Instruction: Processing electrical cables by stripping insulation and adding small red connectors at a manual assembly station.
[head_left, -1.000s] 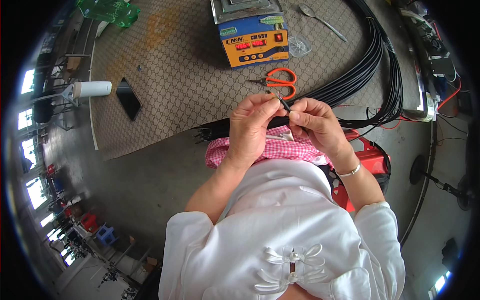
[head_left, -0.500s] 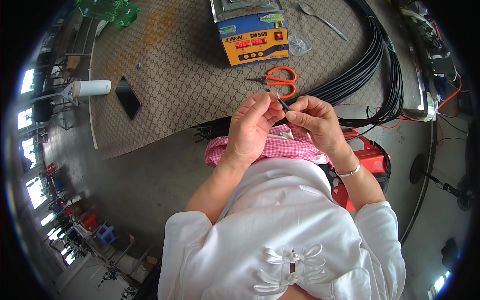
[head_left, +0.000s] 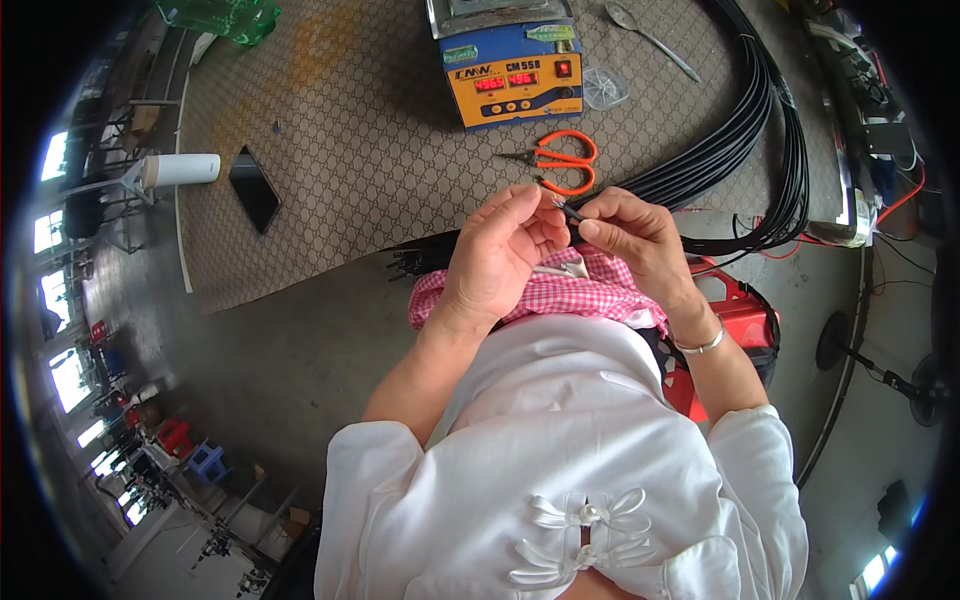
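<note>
Over the table's near edge, my right hand [head_left: 632,235] pinches a black cable [head_left: 572,212] close to its end between thumb and forefinger. Thin bare-looking wires stick out of that end, toward my left hand [head_left: 500,250]. My left thumb and forefinger are pressed together right at the wire tips, the other fingers curled beneath. What lies between those fingertips is too small to make out. Just beyond my hands, scissors with orange handles [head_left: 566,162] lie on the patterned table cover, blades pointing left. A large bundle of black cables [head_left: 720,160] curves around the right side.
A blue and yellow box with a red digital display [head_left: 515,90] stands behind the scissors. Beside it are a clear plastic dish [head_left: 604,88] and a spoon [head_left: 652,42]. A dark phone [head_left: 255,190], white cylinder [head_left: 182,170] and green bottle [head_left: 225,15] are left. Pink checked cloth [head_left: 560,295] covers my lap.
My left fingertips have drawn slightly away from the cable, so more of its thin wires shows. The right hand keeps its grip. The whole view has shifted slightly.
</note>
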